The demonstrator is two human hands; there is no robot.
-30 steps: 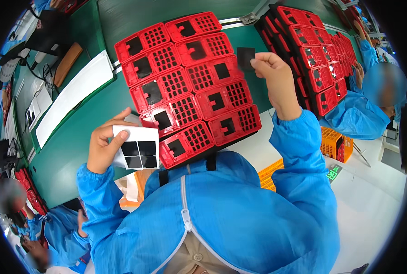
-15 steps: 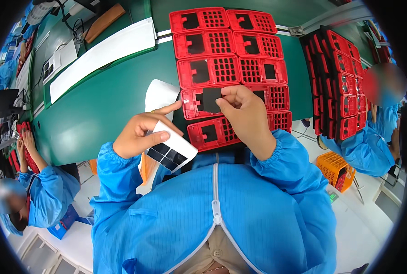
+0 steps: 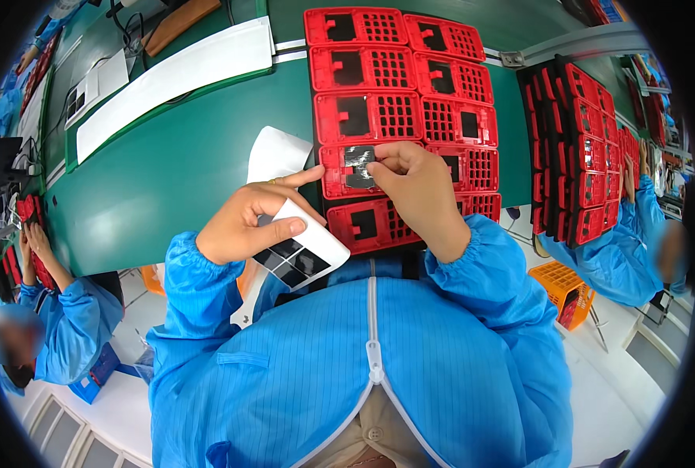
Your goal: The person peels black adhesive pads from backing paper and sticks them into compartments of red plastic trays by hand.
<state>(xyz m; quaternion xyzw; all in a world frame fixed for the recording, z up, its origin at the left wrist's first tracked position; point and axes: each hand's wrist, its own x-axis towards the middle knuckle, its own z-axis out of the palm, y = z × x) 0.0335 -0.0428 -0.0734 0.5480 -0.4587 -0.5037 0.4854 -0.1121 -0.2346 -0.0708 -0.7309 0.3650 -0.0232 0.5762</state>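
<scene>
From my end, the right hand [image 3: 421, 196] hides the near ends of 2 red frames [image 3: 481, 170] and covers the right edge of the black square [image 3: 357, 167]. I can't see the curled lower fingers. The left hand [image 3: 246, 222] blocks part of the white sheet [image 3: 328, 240], so I can't tell whether it joins the white piece [image 3: 275, 156] above. My lower edge cuts off the blue jacket [image 3: 308, 351]. The faces of 2 co-workers [image 3: 78, 327] are blurred, and items along the left rim are too small to identify.

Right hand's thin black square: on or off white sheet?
Off: right hand holds the square over a red plastic frame, apart from the sheet.
</scene>
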